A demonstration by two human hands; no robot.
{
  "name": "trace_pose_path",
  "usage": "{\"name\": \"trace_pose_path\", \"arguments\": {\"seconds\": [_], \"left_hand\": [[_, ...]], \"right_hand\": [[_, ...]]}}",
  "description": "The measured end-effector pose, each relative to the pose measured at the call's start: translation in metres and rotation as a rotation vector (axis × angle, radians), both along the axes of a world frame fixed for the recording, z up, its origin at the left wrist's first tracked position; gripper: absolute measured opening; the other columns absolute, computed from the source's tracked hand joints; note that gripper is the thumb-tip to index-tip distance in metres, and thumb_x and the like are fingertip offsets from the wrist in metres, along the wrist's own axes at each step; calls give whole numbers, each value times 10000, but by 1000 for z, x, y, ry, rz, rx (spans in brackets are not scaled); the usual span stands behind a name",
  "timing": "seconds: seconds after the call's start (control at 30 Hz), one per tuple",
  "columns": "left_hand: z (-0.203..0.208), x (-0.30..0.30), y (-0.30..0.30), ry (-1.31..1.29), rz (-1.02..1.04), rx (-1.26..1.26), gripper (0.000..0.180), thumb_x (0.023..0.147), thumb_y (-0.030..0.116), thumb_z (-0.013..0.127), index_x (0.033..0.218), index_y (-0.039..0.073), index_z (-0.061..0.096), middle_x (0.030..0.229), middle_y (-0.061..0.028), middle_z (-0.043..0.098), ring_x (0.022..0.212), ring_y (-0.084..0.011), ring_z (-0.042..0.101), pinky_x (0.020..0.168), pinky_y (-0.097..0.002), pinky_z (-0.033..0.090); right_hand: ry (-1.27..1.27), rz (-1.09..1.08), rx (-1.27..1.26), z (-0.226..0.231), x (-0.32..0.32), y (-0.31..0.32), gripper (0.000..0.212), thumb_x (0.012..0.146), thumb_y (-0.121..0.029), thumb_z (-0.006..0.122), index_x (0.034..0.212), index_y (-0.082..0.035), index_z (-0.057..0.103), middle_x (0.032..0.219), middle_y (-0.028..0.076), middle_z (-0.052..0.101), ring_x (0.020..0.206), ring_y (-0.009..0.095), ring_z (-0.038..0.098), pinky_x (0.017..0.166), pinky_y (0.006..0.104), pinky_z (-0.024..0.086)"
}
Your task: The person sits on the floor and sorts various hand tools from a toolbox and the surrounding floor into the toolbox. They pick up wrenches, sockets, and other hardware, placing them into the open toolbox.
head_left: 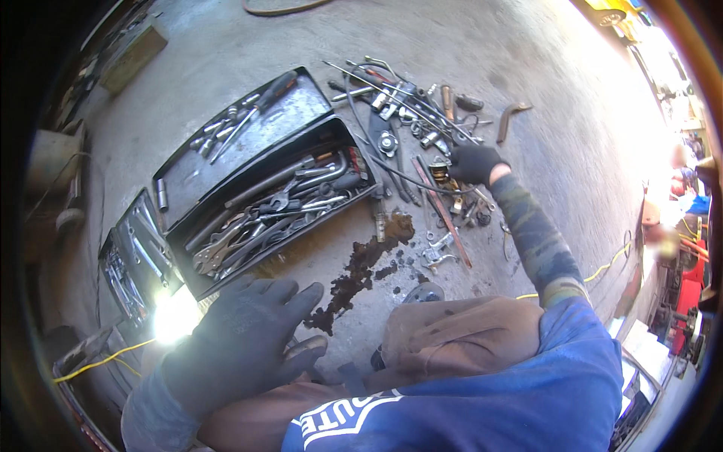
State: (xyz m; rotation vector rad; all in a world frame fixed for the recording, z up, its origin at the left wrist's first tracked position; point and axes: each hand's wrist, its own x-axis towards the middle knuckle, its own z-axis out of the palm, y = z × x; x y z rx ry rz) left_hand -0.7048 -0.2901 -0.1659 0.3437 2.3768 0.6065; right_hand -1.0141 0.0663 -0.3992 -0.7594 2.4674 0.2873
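While the right hand (473, 163) reaches out at two o'clock, its gloved fingers curl down on the tool pile (422, 113) on the floor; what they pinch, I cannot tell. Left hand (241, 343) hovers low at seven o'clock, fingers spread, holding nothing. Sorting looks partly done: many tools lie in the open box (271, 203) at ten o'clock, and many more wait loose. I count one box, one small tray (135, 260) beside it, two gloves, one dark spill (361, 271).
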Motion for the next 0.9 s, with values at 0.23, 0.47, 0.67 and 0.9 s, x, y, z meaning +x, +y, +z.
{"name": "trace_pose_path", "arguments": {"seconds": [0.23, 0.47, 0.67, 0.9], "left_hand": [[-5, 16, 8, 56, -87, 2, 669, 994, 484, 681, 1501, 66, 558, 1224, -162, 659, 1203, -343, 640, 1054, -485, 480], [5, 25, 13, 108, -70, -29, 652, 1016, 507, 645, 1501, 79, 564, 1278, -170, 651, 1244, -355, 618, 1079, -492, 471], [21, 25, 9, 43, -31, -21, 657, 1007, 484, 657, 1506, 66, 569, 1325, -178, 651, 1271, -359, 612, 1124, -488, 453], [10, 20, 10, 94, -49, 40, 648, 1001, 477, 656, 1485, 54, 584, 1211, -167, 659, 1171, -341, 630, 1048, -474, 475]], "right_hand": [[291, 83, -308, -37, 41, -4, 305, 863, -111, 679, 1168, -91, 669, 1235, 258, 630, 1004, 433, 726, 839, 542, 587], [197, 200, -235, -39, 27, -19, 326, 877, -205, 712, 1185, -122, 643, 1252, 224, 655, 1083, 412, 718, 861, 534, 583], [85, -25, -424, -23, 13, 6, 497, 851, -377, 775, 1200, -60, 618, 1095, 233, 726, 999, 399, 747, 844, 512, 569], [-355, -250, -878, 77, 7, -46, 532, 877, -228, 863, 1306, -15, 631, 1055, 115, 729, 910, 170, 683, 805, 337, 566]]}}
